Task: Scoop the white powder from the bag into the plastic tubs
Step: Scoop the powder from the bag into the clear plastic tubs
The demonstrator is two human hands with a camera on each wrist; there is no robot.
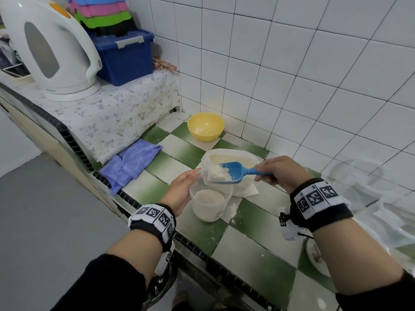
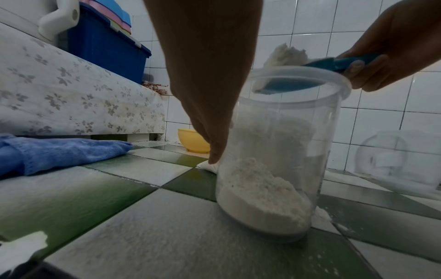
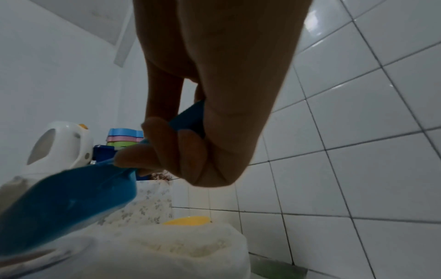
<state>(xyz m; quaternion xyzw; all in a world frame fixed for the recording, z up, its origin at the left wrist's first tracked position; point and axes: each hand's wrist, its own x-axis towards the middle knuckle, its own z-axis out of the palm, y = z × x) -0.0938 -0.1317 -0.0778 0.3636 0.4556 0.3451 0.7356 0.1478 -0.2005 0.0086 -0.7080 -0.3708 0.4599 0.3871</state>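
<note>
On the raised ledge at far left stands a kettle, with a blue bin behind it against the tiled wall; coloured trays are stacked on the bin. Below the ledge's floral cloth a blue towel lies on the checked counter, its near end reaching the counter's front edge. A yellow bowl sits in the back corner, just off the wall.

The left hand rests against the left side of the tub, fingers straight down its wall, not curled round it. The tub stands upright near the front edge, partly filled with powder. Bare counter lies between it and the towel, and more in front to its right, dusted with spilled powder.

Above the tub's rim hangs the scoop, heaped with powder. Its long axis runs roughly level, left to right: the mouth points left over the tub, the handle points right. Just behind, touching the tub, sits the open bag, mouth up, close to the back wall.

The right hand grips the scoop's handle, fingers curled under it and the thumb on top. Farther right, clear empty tubs stand near the wall, well apart from the bag.
</note>
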